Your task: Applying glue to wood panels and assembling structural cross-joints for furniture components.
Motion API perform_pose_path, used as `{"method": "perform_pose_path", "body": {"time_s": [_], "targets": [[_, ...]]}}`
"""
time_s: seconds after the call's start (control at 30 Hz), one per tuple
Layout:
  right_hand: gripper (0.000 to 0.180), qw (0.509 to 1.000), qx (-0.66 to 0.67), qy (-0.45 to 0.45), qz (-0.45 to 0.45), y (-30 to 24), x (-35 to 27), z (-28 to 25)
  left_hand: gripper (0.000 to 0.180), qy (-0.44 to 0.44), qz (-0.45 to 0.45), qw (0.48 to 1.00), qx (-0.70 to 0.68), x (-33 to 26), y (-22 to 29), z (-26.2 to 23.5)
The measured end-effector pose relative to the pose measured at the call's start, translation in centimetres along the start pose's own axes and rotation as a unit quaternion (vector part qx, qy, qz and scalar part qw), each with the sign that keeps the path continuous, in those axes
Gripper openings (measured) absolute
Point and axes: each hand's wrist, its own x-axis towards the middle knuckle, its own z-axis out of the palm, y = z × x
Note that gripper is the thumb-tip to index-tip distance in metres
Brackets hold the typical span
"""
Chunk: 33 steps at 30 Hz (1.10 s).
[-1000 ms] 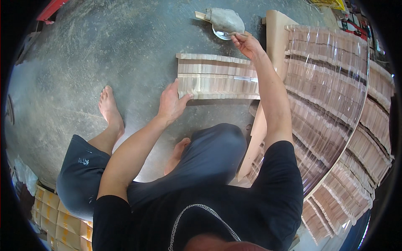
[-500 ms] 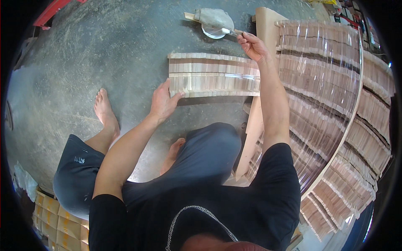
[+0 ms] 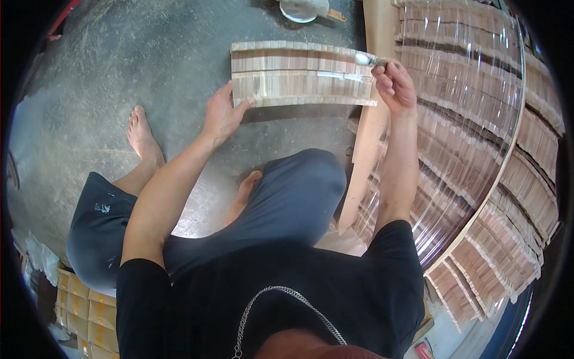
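A row of pale wooden slats [image 3: 299, 87], packed side by side, lies before me with clear wrap shining on its top. My left hand [image 3: 224, 115] grips its left end, thumb on the near edge and fingers at the end face. My right hand [image 3: 396, 84] is closed round a small brush [image 3: 368, 60] with white on its bristles. The brush head is over the far right part of the row; whether it touches the wood I cannot tell. At the top edge sits a round container [image 3: 297, 17] of white stuff, partly out of view, a wooden handle beside it.
Long wrapped rows of similar wooden slats [image 3: 460, 107] fill the right side. A brown board [image 3: 378, 36] runs along their left edge. My bare left foot [image 3: 143, 134] rests on the concrete floor [image 3: 89, 90]. Brown cartons [image 3: 89, 314] stand at lower left.
My right hand has drawn the brush away from the white container to the right end of the row. My left hand stays on the left end. The whole view has shifted.
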Motion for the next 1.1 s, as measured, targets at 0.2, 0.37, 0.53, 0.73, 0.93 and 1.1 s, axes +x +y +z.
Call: {"method": "perform_pose_path", "body": {"time_s": [0.2, 0.37, 0.53, 0.73, 0.93, 1.1], "targets": [[0.022, 0.982, -0.113, 0.140, 0.054, 4.8, -1.8, -1.1, 0.047, -0.008, -0.008, 1.000, 0.016, 0.0, 0.9, -0.1], [0.018, 0.945, -0.234, 0.225, 0.039, 8.5, -0.2, 0.2, 0.046, 0.001, -0.006, 1.000, 0.021, 0.0, 0.6, 0.0], [0.018, 0.826, -0.499, 0.261, 0.018, 10.5, 1.1, 3.9, 0.042, 0.042, 0.024, 0.999, -0.002, 0.1, -0.9, 0.6], [0.014, 0.556, -0.810, 0.071, -0.172, 15.1, 3.4, 8.3, 0.044, 0.074, 0.017, 0.996, -0.041, -0.5, -0.7, 0.7], [0.017, 0.554, -0.810, -0.009, -0.192, 18.5, 7.3, 12.8, 0.054, 0.088, -0.057, 0.991, -0.083, -1.1, -2.0, 1.9], [0.018, 0.615, -0.764, -0.030, -0.194, 19.8, 9.2, 14.9, 0.050, 0.081, -0.100, 0.991, -0.020, -1.2, 0.7, 0.7]]}}
